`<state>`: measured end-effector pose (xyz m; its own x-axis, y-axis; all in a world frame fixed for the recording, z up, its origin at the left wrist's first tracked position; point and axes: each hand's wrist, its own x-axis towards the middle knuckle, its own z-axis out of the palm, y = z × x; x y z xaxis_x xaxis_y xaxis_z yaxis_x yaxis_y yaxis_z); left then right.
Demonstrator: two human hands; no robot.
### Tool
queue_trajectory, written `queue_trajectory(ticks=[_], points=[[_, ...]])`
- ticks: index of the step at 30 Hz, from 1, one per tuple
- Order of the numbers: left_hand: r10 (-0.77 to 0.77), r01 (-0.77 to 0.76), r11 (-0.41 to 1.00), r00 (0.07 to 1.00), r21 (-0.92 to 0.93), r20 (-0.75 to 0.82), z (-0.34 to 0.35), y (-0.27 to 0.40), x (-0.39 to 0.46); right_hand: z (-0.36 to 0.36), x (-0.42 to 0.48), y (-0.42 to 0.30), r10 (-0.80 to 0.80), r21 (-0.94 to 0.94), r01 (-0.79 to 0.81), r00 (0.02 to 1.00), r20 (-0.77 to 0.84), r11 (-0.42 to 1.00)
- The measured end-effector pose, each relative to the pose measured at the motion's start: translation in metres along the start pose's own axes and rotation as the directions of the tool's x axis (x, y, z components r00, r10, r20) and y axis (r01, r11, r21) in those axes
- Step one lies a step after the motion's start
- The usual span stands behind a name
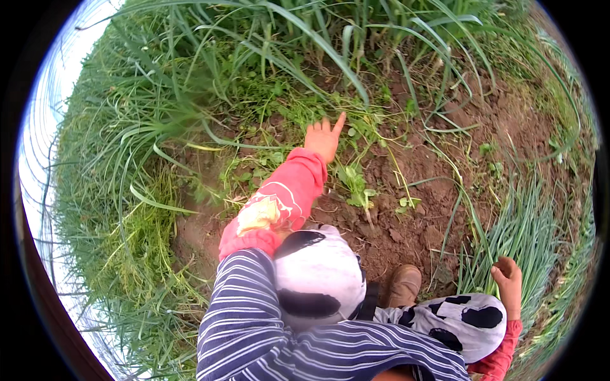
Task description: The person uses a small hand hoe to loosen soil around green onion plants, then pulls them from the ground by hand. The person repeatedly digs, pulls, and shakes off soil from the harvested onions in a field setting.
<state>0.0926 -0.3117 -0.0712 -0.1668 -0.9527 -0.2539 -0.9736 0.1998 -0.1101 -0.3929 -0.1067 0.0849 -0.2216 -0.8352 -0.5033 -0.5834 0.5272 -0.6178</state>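
My left hand [322,139] reaches forward, back up, its fingers spread over low green weeds [305,112] at the foot of the standing onion plants [352,33]. Nothing shows in its grip. At the lower right my right hand [509,283] has curled fingers, beside my knee and next to a pile of long green onion leaves [529,233]. One long leaf [469,200] runs across the soil up to its fingertips; whether they pinch it I cannot tell. A pulled-looking leafy weed [353,183] lies on the soil between my hands.
Brown, clumpy soil [410,157] lies before me. Dense onion-like leaves [105,143] fill the left side, with feathery weeds [147,233] below them. My boot [404,285] stands on the soil between my spotted trouser knees [319,276]. Some long leaves arch across the top.
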Motion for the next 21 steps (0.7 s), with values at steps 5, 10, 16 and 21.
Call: queue_trajectory(ticks=[5, 10, 16, 21], points=[[0.043, -0.056, 0.957, 0.998, -0.284, -0.052, 0.038, -0.054, -0.052, 0.059, 0.065, -0.142, -0.258, -0.282, 0.338, 0.923, 0.284, 0.898], [0.180, -0.103, 0.771, 0.982, -0.629, 0.061, 0.030, -0.059, -0.132, 0.198, 0.127, -0.249, -0.139, -0.105, 0.284, 0.717, 0.683, 0.953], [-0.097, -0.093, -0.053, 0.991, -0.994, -0.087, -0.020, -0.158, -0.134, 0.377, 0.144, -0.263, -0.164, -0.252, 0.339, 0.832, 0.529, 0.906], [-0.517, 0.272, 0.758, 0.804, -0.593, -0.293, 0.088, -0.264, -0.062, 0.439, 0.088, -0.235, -0.416, -0.318, 0.619, 0.748, 0.517, 0.718]])
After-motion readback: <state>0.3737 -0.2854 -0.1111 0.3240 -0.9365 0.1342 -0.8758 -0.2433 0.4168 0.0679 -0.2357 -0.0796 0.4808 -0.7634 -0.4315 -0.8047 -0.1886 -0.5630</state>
